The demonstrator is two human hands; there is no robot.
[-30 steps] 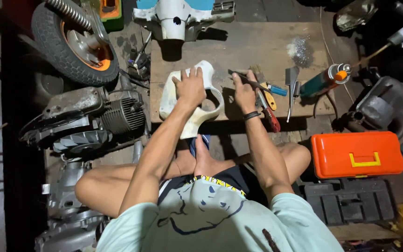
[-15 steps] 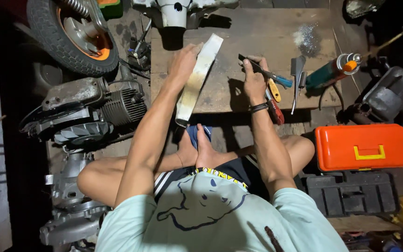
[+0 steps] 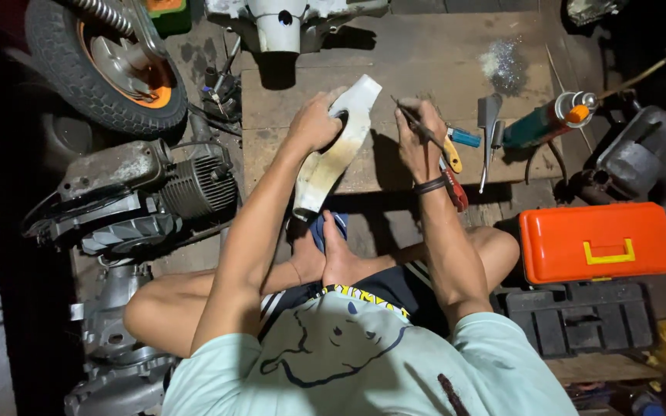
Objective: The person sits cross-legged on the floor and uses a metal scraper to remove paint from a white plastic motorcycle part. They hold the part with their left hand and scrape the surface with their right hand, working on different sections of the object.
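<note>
Far left, I log a tyred wheel with orange rim [image 3: 109, 62], then below it a finned engine block [image 3: 148, 196]. My left hand [image 3: 314, 123] is closed around a white plastic body panel [image 3: 337, 146], tilted on edge over the wooden board [image 3: 441, 54]. My right hand [image 3: 418, 139] pinches a thin metal tool [image 3: 414, 123] just beside the panel. Step in hand, I judge: working the panel's edge; steady bracing is called for. Right: spray can [image 3: 549, 119], orange toolbox [image 3: 595, 243].
</note>
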